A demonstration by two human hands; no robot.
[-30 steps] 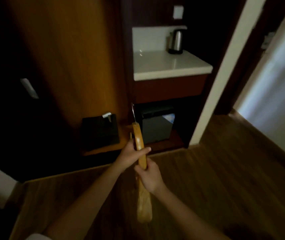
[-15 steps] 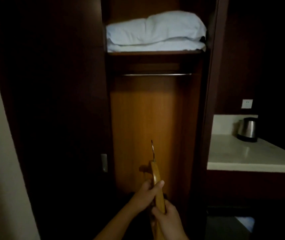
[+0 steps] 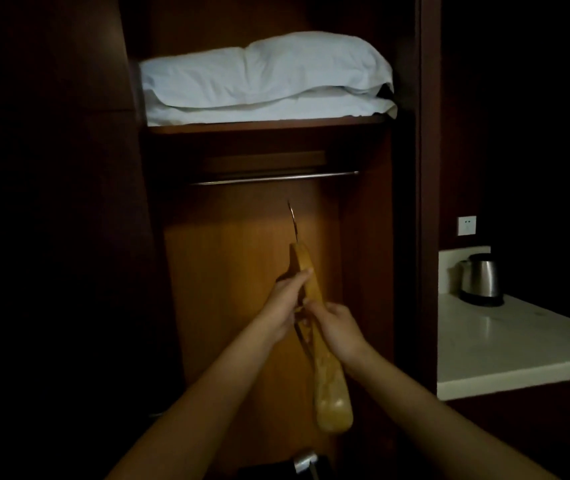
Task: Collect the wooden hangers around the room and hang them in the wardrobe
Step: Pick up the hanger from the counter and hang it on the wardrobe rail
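Hanger: wooden hanger [image 3: 332,393] seen edge-on, held upright w/ a slight tilt, in front of the open wardrobe [image 3: 422,202], centre of view. Light-coloured wood; rounded lower end hangs free below both hands. A darker edge shows along its left side betw. the hands; can't tell if that is a 2nd hanger.
Hook: metal hook [image 3: 293,220] sticks up from the top of the hanger, pointing toward the rail; below it, not touching.
L hand: left hand [image 3: 283,306] grips the hanger's upper part from the left, fingers curled round it, thumb tip on the near edge.
R hand: right hand [image 3: 337,327] grips the hanger just below the L one, from the right, fingers wrapped round the wood. The two hands nearly touch.
Arms: both forearms bare, reaching up & fwd from the bottom of the view.
Rail: metal rail [image 3: 273,177] runs across the wardrobe under the shelf; nothing hangs on it.
Back panel: lit orange-brown wood back panel [image 3: 235,271] behind hanger & hands.
Shelf: shelf [image 3: 266,125] above the rail carries folded white bedding [image 3: 266,77], two layers.
Right side: pale counter [image 3: 505,344] beside the wardrobe, well apart from the hands; steel kettle [image 3: 480,278] on its base at the back of it; white wall plate [image 3: 466,225] above the kettle.
Bottom edge: small shiny item [image 3: 306,459] low in the wardrobe; too dark to tell what.
Light: dim; left of the wardrobe is near black.
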